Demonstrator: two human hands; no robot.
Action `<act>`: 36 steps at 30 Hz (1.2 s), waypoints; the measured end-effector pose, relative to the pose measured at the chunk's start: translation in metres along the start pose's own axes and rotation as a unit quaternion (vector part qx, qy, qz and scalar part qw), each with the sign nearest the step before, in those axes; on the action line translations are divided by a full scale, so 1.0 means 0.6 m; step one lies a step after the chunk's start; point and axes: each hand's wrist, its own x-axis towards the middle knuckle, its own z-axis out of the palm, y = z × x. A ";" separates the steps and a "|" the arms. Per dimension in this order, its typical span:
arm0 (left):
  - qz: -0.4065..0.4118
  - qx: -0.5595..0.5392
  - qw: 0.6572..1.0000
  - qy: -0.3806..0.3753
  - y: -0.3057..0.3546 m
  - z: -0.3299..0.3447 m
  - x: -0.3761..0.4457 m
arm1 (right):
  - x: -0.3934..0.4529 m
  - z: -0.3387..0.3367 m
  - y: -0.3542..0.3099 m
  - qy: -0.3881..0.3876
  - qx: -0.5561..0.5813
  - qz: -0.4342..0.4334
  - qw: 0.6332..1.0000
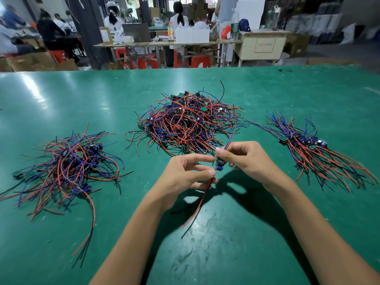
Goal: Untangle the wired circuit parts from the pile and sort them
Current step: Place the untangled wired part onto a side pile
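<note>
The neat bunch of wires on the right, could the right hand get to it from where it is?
Probably yes. Only bare green table lies between the right hand and the neat bunch. But its grip is busy pinching one wired part together with the left hand.

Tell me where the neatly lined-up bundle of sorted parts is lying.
In the head view, the sorted bundle lies on the green table at the person's right, beyond the right hand and right of the big tangled pile.
</note>
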 end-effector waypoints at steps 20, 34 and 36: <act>0.000 0.017 1.000 -0.008 -0.003 0.000 0.002 | -0.002 -0.002 -0.001 -0.025 0.011 0.003 1.000; 0.018 0.020 0.999 0.042 -0.010 0.013 0.003 | -0.009 0.033 -0.003 -0.060 0.059 0.028 0.996; 0.022 0.012 0.998 0.064 -0.009 0.018 0.004 | -0.009 0.051 -0.001 -0.057 0.063 0.026 0.996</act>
